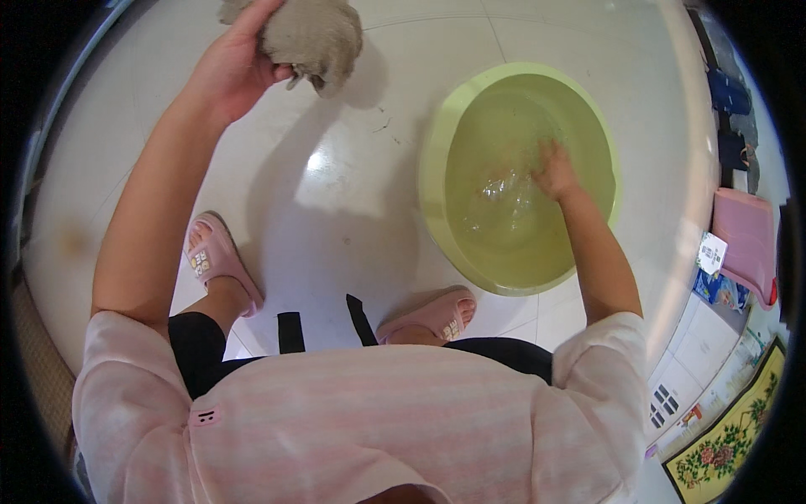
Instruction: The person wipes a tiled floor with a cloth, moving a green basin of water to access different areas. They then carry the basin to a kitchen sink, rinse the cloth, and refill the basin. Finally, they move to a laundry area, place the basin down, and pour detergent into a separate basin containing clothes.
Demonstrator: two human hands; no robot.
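A bunched grey-beige cloth [312,41] is gripped in my left hand [236,72] at the upper left, above the tiled floor. Its top is cut off by the picture's edge. To the right, a light green plastic basin [437,183] stands on the floor with water [504,246] in it. My right hand [554,170] dips into that water with fingers spread, and no object shows in it. Ripples and glints blur the fingertips. Both forearms are bare, and the right one crosses the basin's near right rim.
Pale glossy tiles [352,233] carry a few dark specks of debris [384,125]. My feet in pink slippers [220,258] stand apart, left of and below the basin. Along the right edge are a pink plastic container [743,230], a white cabinet [699,334] and a floral picture [724,447].
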